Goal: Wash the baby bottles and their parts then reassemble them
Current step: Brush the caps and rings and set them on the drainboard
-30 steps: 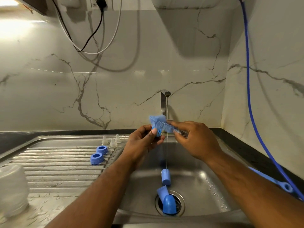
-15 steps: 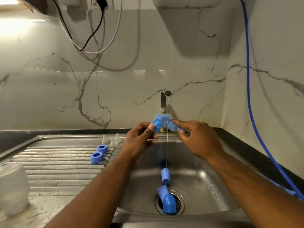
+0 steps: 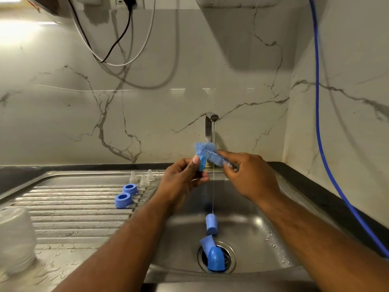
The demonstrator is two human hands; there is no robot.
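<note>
Over the back of the sink (image 3: 294,239), the left hand (image 3: 181,182) pinches a small blue screw ring (image 3: 201,163) between thumb and curled fingers. The right hand (image 3: 250,175) grips the wire handle of a blue bottle brush (image 3: 208,151). Its bristles sit against or through the ring; which one cannot be told. A thin stream falls from the tap (image 3: 210,123) just beside them. To scrub well, turn the ring around the bristles to reach its inner threads, then rinse. 2 more rings (image 3: 130,189) and 3 clear teats (image 3: 143,178) stand at the drainboard's (image 3: 73,207) back right corner.
</note>
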